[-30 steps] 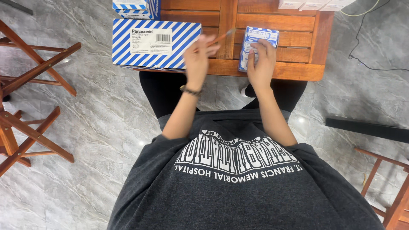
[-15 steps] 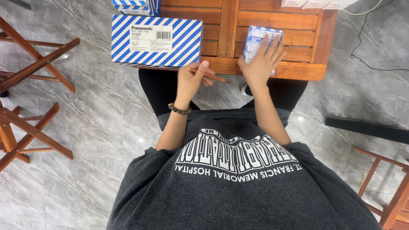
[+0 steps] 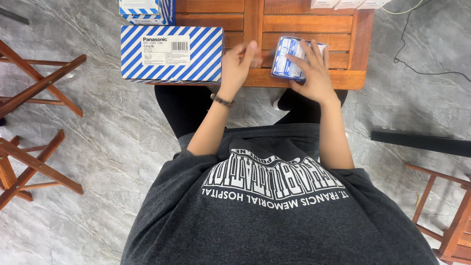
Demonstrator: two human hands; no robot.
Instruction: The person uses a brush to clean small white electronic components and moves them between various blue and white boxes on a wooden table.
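My right hand rests on a small blue-and-white packet that lies on the slatted wooden table near its front edge; the fingers spread over the packet and grip it. My left hand hovers just left of the packet at the table's front edge, fingers apart, holding nothing. A dark bracelet circles the left wrist. A large blue-and-white striped box stands on the table to the left of that hand.
A second striped box sits behind the large one. Pale boxes line the table's back edge. Folding wooden chairs stand on the left, another chair on the right. A black cable runs over the grey marble floor.
My left hand dropped back from the table, then rose again toward the packet. My right hand stayed on the packet, which shifted a little toward the table's front edge.
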